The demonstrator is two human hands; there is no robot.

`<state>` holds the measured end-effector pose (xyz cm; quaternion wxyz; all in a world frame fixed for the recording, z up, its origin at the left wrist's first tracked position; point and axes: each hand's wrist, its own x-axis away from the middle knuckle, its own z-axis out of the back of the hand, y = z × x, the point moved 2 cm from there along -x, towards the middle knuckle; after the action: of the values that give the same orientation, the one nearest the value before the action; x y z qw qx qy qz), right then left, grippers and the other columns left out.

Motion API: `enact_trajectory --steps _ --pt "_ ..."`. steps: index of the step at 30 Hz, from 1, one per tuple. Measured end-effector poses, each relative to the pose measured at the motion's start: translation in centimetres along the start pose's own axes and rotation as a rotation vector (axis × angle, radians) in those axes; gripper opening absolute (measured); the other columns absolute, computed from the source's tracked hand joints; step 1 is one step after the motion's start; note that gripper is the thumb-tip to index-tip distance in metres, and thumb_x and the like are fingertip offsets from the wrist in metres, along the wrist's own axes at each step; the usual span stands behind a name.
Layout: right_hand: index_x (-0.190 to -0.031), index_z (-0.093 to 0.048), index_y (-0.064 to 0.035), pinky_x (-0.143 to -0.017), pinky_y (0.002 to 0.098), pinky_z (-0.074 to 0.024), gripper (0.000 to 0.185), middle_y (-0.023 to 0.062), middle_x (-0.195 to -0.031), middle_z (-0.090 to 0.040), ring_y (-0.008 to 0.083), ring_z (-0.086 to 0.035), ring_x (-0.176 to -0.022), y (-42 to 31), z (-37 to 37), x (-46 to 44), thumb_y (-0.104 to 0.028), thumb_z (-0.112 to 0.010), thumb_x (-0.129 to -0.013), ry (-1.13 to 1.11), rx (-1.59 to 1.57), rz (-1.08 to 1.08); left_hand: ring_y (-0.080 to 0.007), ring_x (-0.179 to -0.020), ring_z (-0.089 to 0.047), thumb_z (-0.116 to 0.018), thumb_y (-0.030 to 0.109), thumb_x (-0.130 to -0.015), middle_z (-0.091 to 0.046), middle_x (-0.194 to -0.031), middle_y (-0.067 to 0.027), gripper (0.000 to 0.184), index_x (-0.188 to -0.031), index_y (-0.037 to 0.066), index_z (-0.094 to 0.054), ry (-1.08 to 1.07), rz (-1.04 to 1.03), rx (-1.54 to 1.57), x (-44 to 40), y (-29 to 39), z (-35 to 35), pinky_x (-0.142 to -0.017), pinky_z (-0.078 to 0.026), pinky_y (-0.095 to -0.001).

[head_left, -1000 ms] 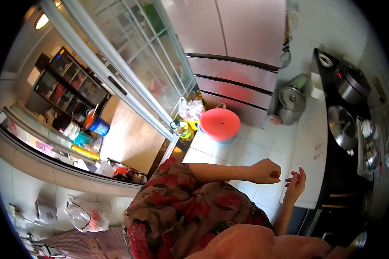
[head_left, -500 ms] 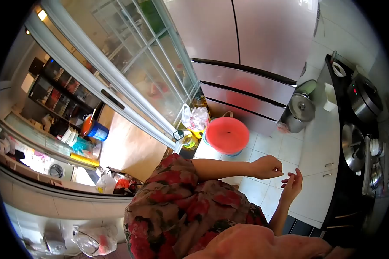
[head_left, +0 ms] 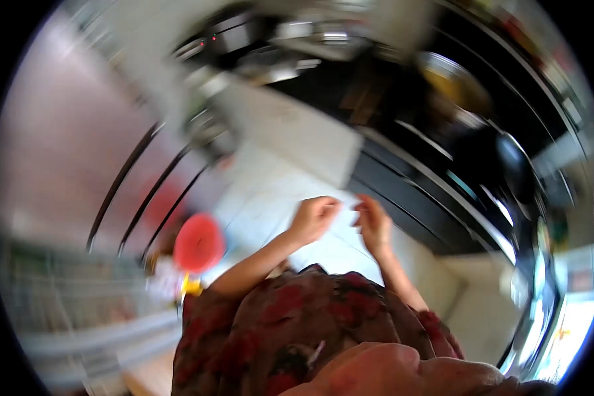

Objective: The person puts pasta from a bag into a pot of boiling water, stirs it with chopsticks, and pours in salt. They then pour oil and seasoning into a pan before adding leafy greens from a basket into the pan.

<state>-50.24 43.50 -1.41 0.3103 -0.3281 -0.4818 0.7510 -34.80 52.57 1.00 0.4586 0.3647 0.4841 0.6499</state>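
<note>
My left hand (head_left: 315, 219) is in front of my body over the tiled floor, its fingers curled in; whether something small is between them is too blurred to tell. Close to its right, my right hand (head_left: 374, 224) has loosely bent fingers, parted, with nothing seen in them. A narrow gap separates the two hands. Below them is my floral clothing (head_left: 290, 317). The nearest large thing to my right hand is a dark lower cabinet front (head_left: 409, 191).
A pink fridge (head_left: 66, 138) is at the left, with a red basin (head_left: 198, 243) on the floor beside it. White cabinets (head_left: 297, 125) and a black counter (head_left: 323, 82) run across the top. A yellowish pot (head_left: 455, 82) is at the upper right.
The view has swung toward the counter and stove, blurring the surroundings. The fridge and red basin now appear farther left. Both hands remain raised in front of my body.
</note>
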Motion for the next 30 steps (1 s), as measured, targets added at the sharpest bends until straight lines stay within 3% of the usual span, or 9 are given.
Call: enact_trajectory --steps 2,5,7,10,12,14,17,21,30 --pt "-0.115 -0.057 -0.0026 -0.057 0.0305 -0.0516 0.031 0.0118 -0.091 -0.063 0.0192 -0.063 -0.065 0.0 6.3 2.7 0.001 -0.052 -0.085 0.131 -0.065 -0.077 -0.0050 -0.057 -0.053 -0.056 0.019 -0.093 -0.060 -0.074 -0.0023 0.031 -0.117 0.000 -0.057 -0.101 -0.067 0.009 -1.3 2.5 -5.8 -0.048 -0.045 -0.0213" --pt "-0.109 -0.059 -0.0022 -0.059 0.0309 -0.0513 0.023 0.0148 -0.090 -0.061 0.0285 -0.062 -0.071 -1.8 16.5 6.4 -0.003 -0.056 -0.085 0.341 0.127 0.036 -0.0076 -0.057 -0.056 -0.059 0.016 -0.092 -0.061 -0.084 -0.0055 0.040 -0.127 0.000 -0.049 -0.247 -0.136 -0.015 -2.9 5.5 -14.0 -0.050 -0.048 -0.0230" --pt "-0.110 -0.059 -0.0015 -0.056 0.0280 -0.0490 0.024 0.0125 -0.087 -0.059 0.0219 -0.060 -0.066 -1.4 22.5 8.4 -0.002 -0.055 -0.086 0.439 0.252 0.083 -0.0109 -0.060 -0.060 -0.059 0.019 -0.092 -0.060 -0.100 -0.0095 0.049 -0.134 0.001 -0.041 -0.348 -0.107 0.018 -3.9 6.9 -18.4 -0.055 -0.052 -0.0250" --pt "-0.108 -0.060 -0.0008 -0.052 0.0244 -0.0441 0.021 0.0094 -0.082 -0.057 0.0144 -0.054 -0.060 -1.5 29.8 10.9 -0.001 -0.056 -0.087 0.547 0.373 0.110 -0.0121 -0.064 -0.061 -0.059 0.021 -0.092 -0.058 -0.106 -0.0108 0.054 -0.137 0.002 -0.037 -0.431 -0.179 -0.007 -4.9 9.1 -23.7 -0.057 -0.053 -0.0260" --pt "-0.103 -0.062 -0.0008 -0.056 0.0281 -0.0466 0.018 0.0118 -0.083 -0.058 0.0211 -0.059 -0.065 -2.5 34.6 12.1 -0.004 -0.058 -0.085 0.581 0.356 0.079 -0.0130 -0.066 -0.062 -0.059 0.022 -0.092 -0.057 -0.110 -0.0122 0.056 -0.138 0.003 -0.035 -0.488 -0.192 -0.025 -6.2 11.0 -26.1 -0.058 -0.052 -0.0255" --pt "-0.101 -0.063 -0.0004 -0.056 0.0262 -0.0454 0.016 0.0111 -0.080 -0.057 0.0189 -0.058 -0.065 -3.0 39.1 12.7 -0.005 -0.059 -0.086 0.647 0.380 0.066 -0.0127 -0.065 -0.062 -0.059 0.021 -0.092 -0.057 -0.111 -0.0127 0.055 -0.138 0.003 -0.035 -0.516 -0.263 -0.004 -7.7 13.2 -28.2 -0.057 -0.050 -0.0245" --pt "-0.104 -0.063 -0.0004 -0.053 0.0234 -0.0445 0.017 0.0041 -0.081 -0.060 0.0079 -0.054 -0.060 -3.4 46.4 11.7 -0.012 -0.057 -0.092 0.739 0.241 0.007 -0.0109 -0.065 -0.060 -0.059 0.020 -0.092 -0.056 -0.112 -0.0124 0.055 -0.138 0.003 -0.036 -0.555 -0.331 0.054 -10.8 15.8 -31.0 -0.055 -0.048 -0.0222" --pt "-0.103 -0.064 -0.0020 -0.044 0.0212 -0.0427 0.030 0.0045 -0.077 -0.063 0.0075 -0.056 -0.053 -6.9 56.6 8.6 -0.028 -0.052 -0.095 0.755 0.378 -0.078 -0.0097 -0.073 -0.060 -0.057 0.022 -0.092 -0.054 -0.116 -0.0103 0.054 -0.139 0.007 -0.035 -0.631 -0.331 0.110 -15.1 19.1 -34.4 -0.054 -0.045 -0.0192" --pt "-0.099 -0.064 0.0006 -0.045 0.0230 -0.0449 0.038 0.0052 -0.073 -0.063 0.0094 -0.058 -0.054 -6.7 77.8 -2.1 -0.035 -0.052 -0.093 0.915 0.647 -0.038 -0.0130 -0.078 -0.063 -0.059 0.023 -0.092 -0.049 -0.124 -0.0165 0.057 -0.140 0.007 -0.033 -0.612 -0.503 0.162 -22.5 26.2 -43.8 -0.056 -0.049 -0.0211"
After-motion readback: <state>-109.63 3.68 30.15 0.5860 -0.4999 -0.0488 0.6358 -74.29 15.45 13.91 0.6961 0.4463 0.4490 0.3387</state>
